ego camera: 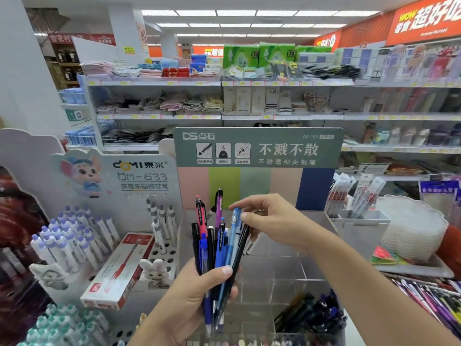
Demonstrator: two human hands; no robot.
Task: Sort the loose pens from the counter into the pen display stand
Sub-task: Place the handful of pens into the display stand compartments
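Pinching the top of a light blue pen (pixel 235 221) between thumb and fingertips, the right hand (pixel 268 221) seems to be picking it out of the bundle. Just below those fingers the left hand (pixel 197 293) is clenched around a bunch of mixed pens (pixel 214 245), thumb pressed across their barrels; a red one and a purple one stick up highest, with blue and black ones packed beside them.

Behind and beneath both hands stands the clear acrylic pen display stand (pixel 274 270), its divided compartments stepping down toward the person. Most of the compartments in sight look bare; one, low and to the right of the left hand's fingers, holds a heap of dark pens (pixel 311 313). My guess is that the sorting is at an early or middle stage: one group is in place, while the whole handful has yet to be dealt out. Whether more loose pens lie on the counter, I cannot tell.

Above the fingers rises the stand's green header card (pixel 258 148) with pastel stripes under it. To the left of the hands is a white display of purple-capped pens (pixel 72 243) and a red-and-white pen box (pixel 119 268); far to the right, a spread of pink and purple pens (pixel 431 295). Farther back run shop shelves (pixel 224 83) of folded cloths and packets under strip lights.
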